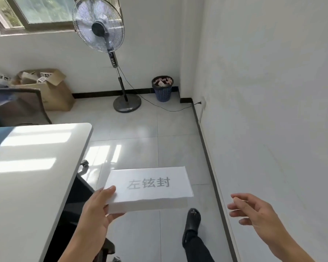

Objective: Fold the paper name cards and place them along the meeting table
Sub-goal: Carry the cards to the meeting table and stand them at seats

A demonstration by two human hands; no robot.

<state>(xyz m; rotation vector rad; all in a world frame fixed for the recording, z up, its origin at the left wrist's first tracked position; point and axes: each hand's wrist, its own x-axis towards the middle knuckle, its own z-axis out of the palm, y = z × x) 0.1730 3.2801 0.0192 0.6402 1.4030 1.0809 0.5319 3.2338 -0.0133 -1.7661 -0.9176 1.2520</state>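
Observation:
A folded white paper name card (150, 188) with grey printed characters hangs in the air above the tiled floor, to the right of the white meeting table (32, 167). My left hand (97, 212) pinches its left end, thumb on top and fingers under it. My right hand (254, 210) hovers apart from the card on the right, fingers loosely spread and holding nothing. No card shows on the visible part of the table top.
A standing fan (102, 35) with its cord stands at the back wall, a blue waste basket (162, 88) beside it. A cardboard box (47, 89) and a black chair (17, 106) are at the far left. The white wall runs close on the right. My foot (192, 222) is below the card.

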